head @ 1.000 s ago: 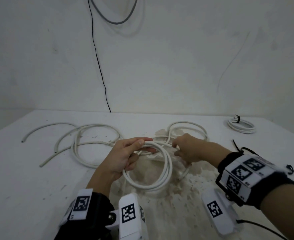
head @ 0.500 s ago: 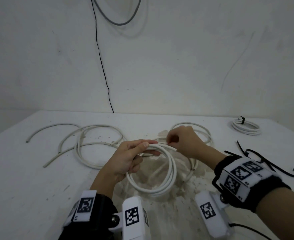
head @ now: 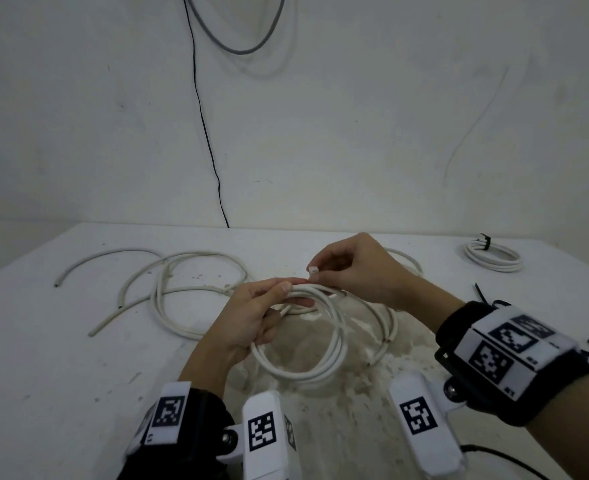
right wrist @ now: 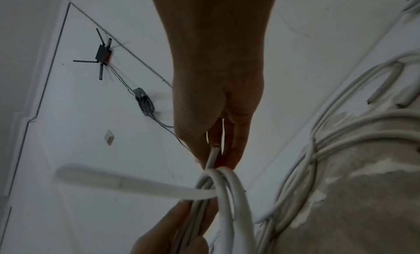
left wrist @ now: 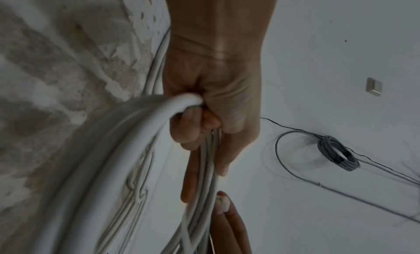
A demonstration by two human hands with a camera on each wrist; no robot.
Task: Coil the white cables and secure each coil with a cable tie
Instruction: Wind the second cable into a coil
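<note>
Pinched between our right hand's (head: 355, 271) thumb and fingertips is the cut end (head: 313, 270) of the white cable, its tip poking up and toward the left, while our left hand (head: 251, 317) curls round the top of the coil (head: 320, 341) and clamps its turns together. We hold the coil just above the middle of the desk (head: 43, 358), its ring hanging down toward us from the left grip. What matters for the next move is that the free end sits just right of and slightly beyond the left grip, almost touching the bundle, with its short tail running roughly along the turns; we judge the right hand best placed to tuck it in or lay it flat against them.

We see a smooth, round, fairly stiff cable that springs into wide loops. More loose white cable (head: 168, 289) sprawls on the desk to the far left. Far right lies a finished coil (head: 493, 258) bound with a black tie. Loose black cable ties (head: 480, 292) lie near right, partly hidden behind our wrist. Under the coil the desk surface is rough and chipped.
</note>
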